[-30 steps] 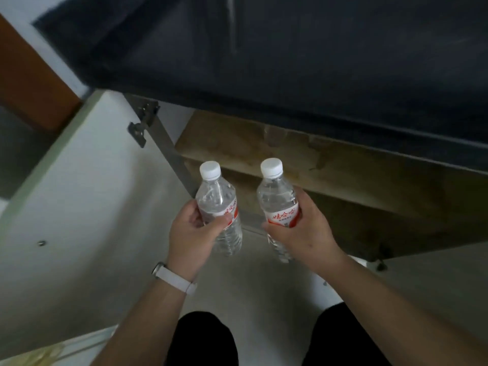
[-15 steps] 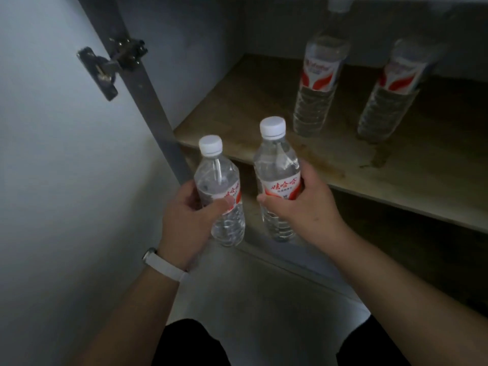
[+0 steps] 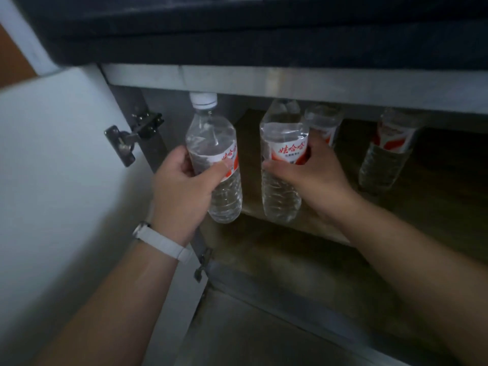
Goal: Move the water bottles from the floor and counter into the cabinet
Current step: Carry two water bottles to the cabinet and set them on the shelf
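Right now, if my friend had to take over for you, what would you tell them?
Hands: the left hand grips the left bottle, upright, by the cabinet's left edge. The right hand grips the right bottle, upright, over the front of the shelf.
Done: the door is open. The back bottle and the far bottle stand on the shelf.
Left: set both held bottles on the shelf and let go. The floor and counter are out of view, so check there.

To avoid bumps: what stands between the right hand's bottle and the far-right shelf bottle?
Head view: another bottle on the shelf, partly hidden behind the right hand.
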